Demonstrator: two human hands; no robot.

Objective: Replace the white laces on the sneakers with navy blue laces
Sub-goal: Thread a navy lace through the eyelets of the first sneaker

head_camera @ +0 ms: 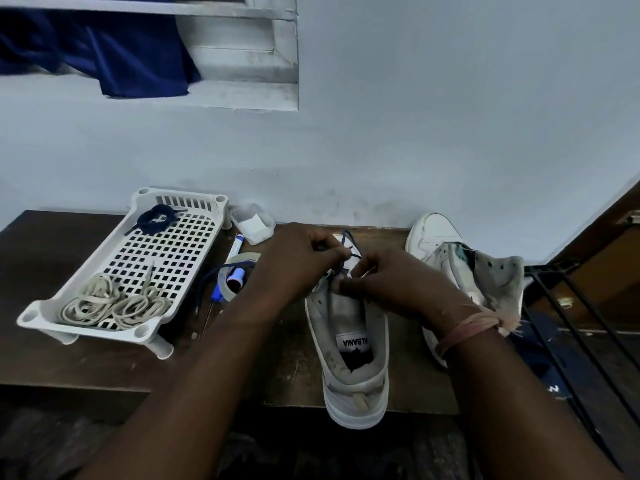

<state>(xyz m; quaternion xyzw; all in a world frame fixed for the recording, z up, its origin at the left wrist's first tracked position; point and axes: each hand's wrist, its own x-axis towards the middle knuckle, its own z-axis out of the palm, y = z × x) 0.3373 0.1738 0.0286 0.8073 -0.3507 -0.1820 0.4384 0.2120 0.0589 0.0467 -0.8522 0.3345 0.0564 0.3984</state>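
Observation:
A white sneaker [353,372] stands on the dark table, heel toward me, partly threaded with a navy lace [350,241]. My left hand [294,261] pinches one end of that lace above the eyelets. My right hand [391,282] grips the lace at the eyelet rows, fingers closed. Part of the same lace trails left across the table [204,282]. A second white sneaker [440,237] lies to the right, tongue pulled open. The white tray [104,251] holds a coiled navy lace [156,220] and the removed white laces [114,303].
A tape roll [239,263], a blue marker [237,245] and a small clear plastic box [252,221] lie between tray and sneaker. A black metal rack [571,306] stands at the right. The wall runs right behind the table.

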